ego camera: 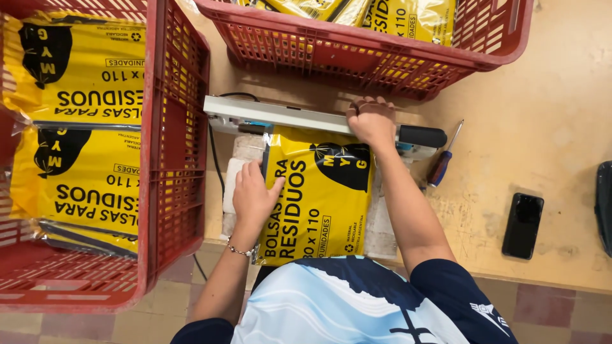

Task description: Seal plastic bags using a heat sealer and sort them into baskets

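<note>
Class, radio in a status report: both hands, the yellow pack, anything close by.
Right hand pressing down the sealer bar. Left hand flat on the yellow pack, its top edge under the bar. Screwdriver and phone to the right, clear.

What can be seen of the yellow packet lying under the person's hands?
The yellow packet is a flat, glossy plastic pack with black print and a black shape near one corner. It lies on the bench, its far edge tucked under the long bar of a sealing tool. The left hand rests flat on its left edge; the right hand presses the bar above it.
</note>
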